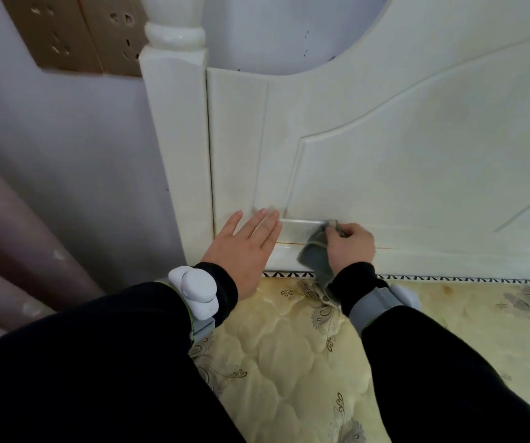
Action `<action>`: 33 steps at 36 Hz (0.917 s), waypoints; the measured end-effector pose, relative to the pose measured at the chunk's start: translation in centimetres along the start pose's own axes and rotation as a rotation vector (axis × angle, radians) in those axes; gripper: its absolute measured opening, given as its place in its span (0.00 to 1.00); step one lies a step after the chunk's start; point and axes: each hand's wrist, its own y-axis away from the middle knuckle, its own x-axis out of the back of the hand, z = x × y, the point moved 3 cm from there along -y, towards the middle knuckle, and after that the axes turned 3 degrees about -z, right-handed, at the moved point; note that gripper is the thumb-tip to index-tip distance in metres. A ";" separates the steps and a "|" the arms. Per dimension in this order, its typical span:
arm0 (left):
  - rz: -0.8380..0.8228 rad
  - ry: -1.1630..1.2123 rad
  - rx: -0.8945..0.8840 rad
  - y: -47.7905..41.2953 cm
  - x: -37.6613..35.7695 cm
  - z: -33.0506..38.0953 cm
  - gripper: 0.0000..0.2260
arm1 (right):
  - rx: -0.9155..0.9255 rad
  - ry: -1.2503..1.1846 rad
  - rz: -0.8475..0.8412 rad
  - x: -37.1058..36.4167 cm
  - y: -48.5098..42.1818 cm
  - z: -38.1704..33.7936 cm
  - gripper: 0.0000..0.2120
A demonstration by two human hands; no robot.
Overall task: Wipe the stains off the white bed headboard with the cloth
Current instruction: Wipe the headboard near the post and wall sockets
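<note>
Above the quilted mattress, the left hand is resting flat, fingers straight, on the white headboard while the right hand is gripping the grey cloth against its lower moulding.

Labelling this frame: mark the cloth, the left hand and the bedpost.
cloth (316, 255), head view, hanging grey fold.
left hand (244, 247), head view, back of the hand.
bedpost (174, 139), head view, flat front face.
</note>
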 end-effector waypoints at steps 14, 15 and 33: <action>0.054 0.641 0.142 0.4 2.3 2.9 0.30 | 0.135 -0.069 -0.089 -1.9 6.5 -3.1 0.10; 0.045 0.686 0.162 0.4 2.3 3.0 0.31 | 0.110 -0.127 -0.126 -1.8 6.7 -3.0 0.11; 0.028 1.328 0.434 -0.9 2.5 0.3 0.21 | 0.443 0.051 -0.132 -0.2 11.2 0.4 0.21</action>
